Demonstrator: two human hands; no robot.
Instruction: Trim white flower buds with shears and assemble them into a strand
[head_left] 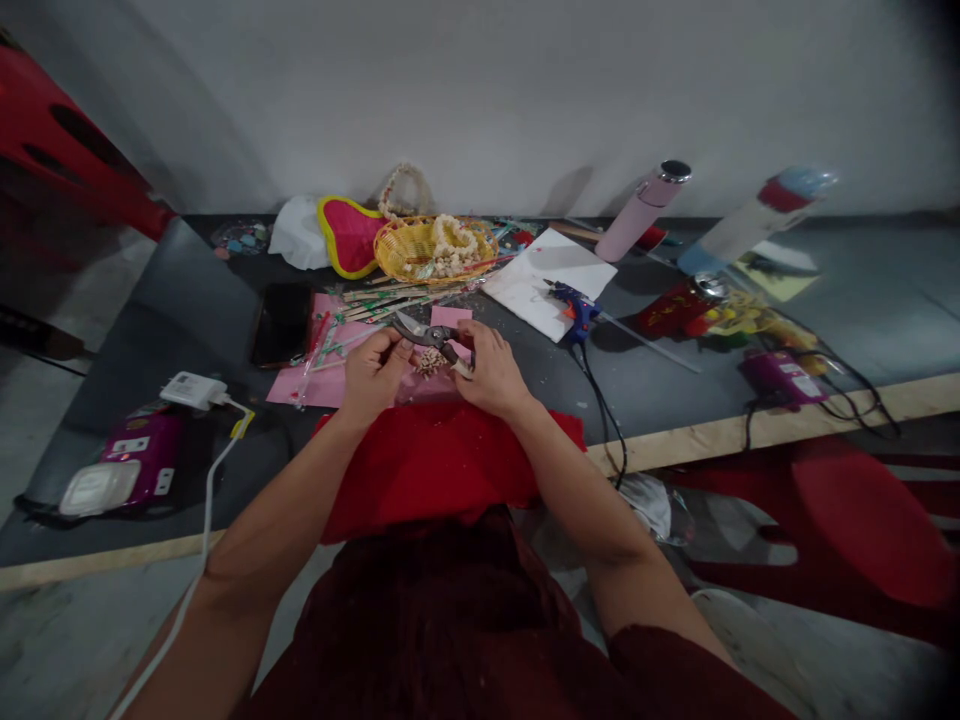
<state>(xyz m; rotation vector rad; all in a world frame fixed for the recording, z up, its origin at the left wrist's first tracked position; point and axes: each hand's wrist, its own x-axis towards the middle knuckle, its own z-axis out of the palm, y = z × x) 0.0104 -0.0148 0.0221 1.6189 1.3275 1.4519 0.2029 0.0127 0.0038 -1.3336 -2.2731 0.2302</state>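
My right hand (491, 370) is closed around the handles of a pair of pruning shears (429, 333), whose blades point left. My left hand (375, 372) is pinched close to the blade tips; whatever sits between its fingers is too small to make out. Below the shears, between my hands, lies a little pile of short pale stick pieces (430, 362). Pink paper (330, 385) is spread under this work area. Just beyond are several thin sticks (382, 298) with green marks.
Behind stands a yellow wicker basket (386, 262) holding a pale beaded string. A blue glue gun (576, 308) rests on white paper (525, 290). A phone (281, 325) lies left. Farther right are a pink flask (637, 215), a red can (679, 308) and a purple power socket (784, 378).
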